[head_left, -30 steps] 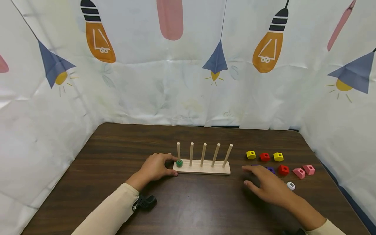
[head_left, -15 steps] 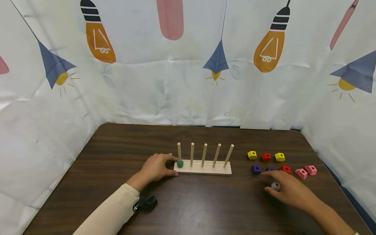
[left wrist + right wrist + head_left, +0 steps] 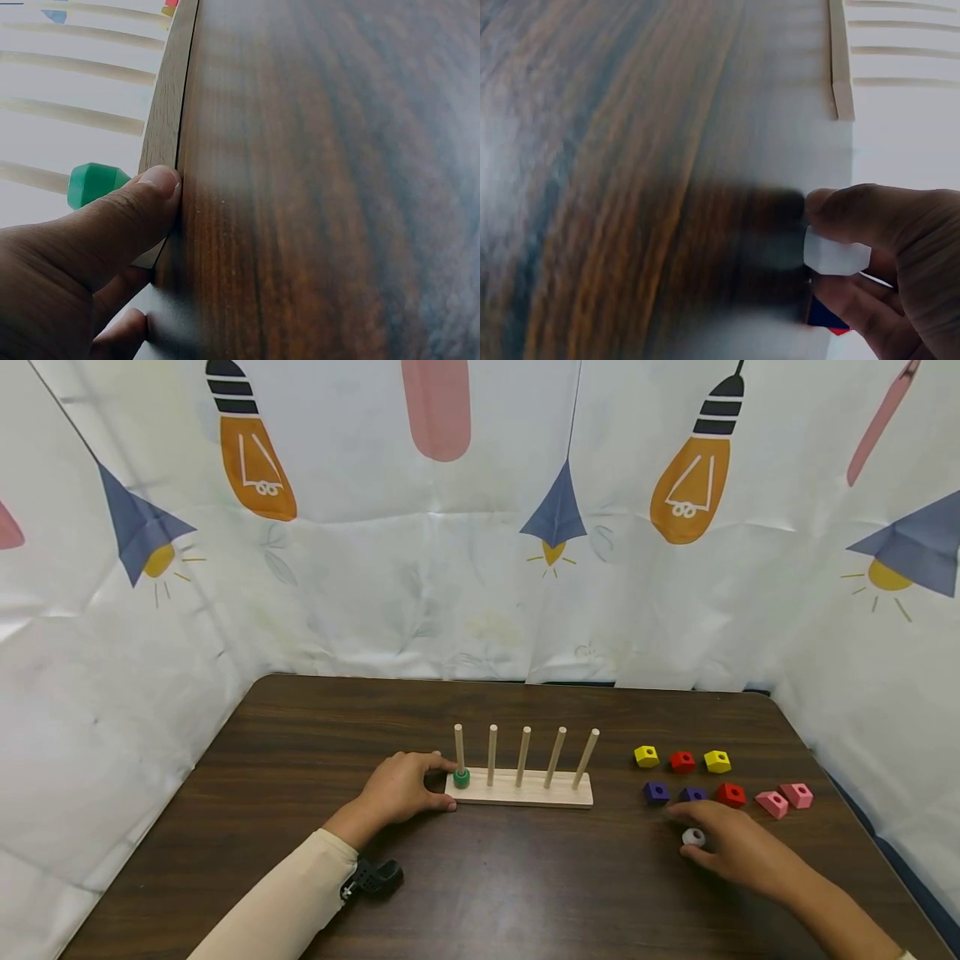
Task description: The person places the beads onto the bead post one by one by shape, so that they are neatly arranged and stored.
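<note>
A pale wooden peg board (image 3: pixel 498 795) with several upright pegs stands on the dark table. My left hand (image 3: pixel 396 787) holds its left end, thumb along the front edge. Low on the leftmost peg sits a green bead (image 3: pixel 461 778), right by those fingers; the left wrist view shows this green bead (image 3: pixel 97 184) beside the thumb. Off to the right, my right hand (image 3: pixel 746 847) has a white bead (image 3: pixel 693 837) between thumb and forefinger. In the right wrist view the white bead (image 3: pixel 834 253) looks faceted and lies near the tabletop.
Beyond the right hand lie loose blocks with holes: a yellow block (image 3: pixel 717 762), a red block (image 3: pixel 682 762), a purple block (image 3: pixel 656 792) and a pink block (image 3: pixel 797 795) among them. A printed white cloth (image 3: pixel 360 602) hangs behind the table (image 3: pixel 525 885).
My right hand has moved right, away from the board's right end, to the white bead, which now lies between its fingers and has shifted left. My left hand has stayed on the board.
</note>
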A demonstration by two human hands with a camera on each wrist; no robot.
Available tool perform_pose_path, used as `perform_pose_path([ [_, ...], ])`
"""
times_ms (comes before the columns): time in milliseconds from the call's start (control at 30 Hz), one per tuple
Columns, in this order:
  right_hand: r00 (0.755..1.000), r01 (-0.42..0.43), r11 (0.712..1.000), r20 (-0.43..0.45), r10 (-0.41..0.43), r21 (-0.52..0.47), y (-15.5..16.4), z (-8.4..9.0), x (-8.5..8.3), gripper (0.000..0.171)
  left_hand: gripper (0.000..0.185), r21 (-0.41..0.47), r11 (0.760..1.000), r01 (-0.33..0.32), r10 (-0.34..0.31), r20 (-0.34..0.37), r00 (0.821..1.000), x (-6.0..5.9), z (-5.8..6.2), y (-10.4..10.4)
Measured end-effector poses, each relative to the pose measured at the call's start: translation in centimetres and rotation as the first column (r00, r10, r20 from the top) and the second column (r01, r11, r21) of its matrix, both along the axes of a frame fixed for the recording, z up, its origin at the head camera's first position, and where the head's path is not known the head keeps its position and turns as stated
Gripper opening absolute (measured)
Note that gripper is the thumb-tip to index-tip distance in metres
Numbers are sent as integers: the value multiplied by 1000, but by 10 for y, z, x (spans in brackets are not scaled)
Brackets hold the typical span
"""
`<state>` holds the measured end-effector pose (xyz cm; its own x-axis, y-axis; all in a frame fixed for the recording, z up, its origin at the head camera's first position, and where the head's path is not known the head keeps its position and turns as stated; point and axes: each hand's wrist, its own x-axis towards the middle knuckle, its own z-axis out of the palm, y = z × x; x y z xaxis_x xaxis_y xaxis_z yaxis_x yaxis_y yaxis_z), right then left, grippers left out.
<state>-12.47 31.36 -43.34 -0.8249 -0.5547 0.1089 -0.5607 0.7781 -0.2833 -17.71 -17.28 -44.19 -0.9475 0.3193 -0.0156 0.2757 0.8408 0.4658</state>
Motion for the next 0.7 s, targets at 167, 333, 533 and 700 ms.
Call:
perform_pose_path([
  [167, 999, 20, 1000, 31, -20, 8, -5, 1, -1, 49, 56, -2, 1000, 0, 0, -3, 1000, 1, 0, -1],
  [333, 995, 67, 997, 71, -71, 49, -2, 5, 1, 48, 56, -1, 1000, 4, -4, 0, 1000, 1, 0, 0],
  [533, 989, 83, 996, 118, -88, 44, 1, 6, -1, 37, 56, 1, 1000, -4, 4, 11, 1000, 1, -1, 0],
  [700, 983, 129, 989, 121, -136, 69, -11, 4, -1, 39, 56, 10, 1000, -5, 5, 12, 1000, 1, -1, -1],
])
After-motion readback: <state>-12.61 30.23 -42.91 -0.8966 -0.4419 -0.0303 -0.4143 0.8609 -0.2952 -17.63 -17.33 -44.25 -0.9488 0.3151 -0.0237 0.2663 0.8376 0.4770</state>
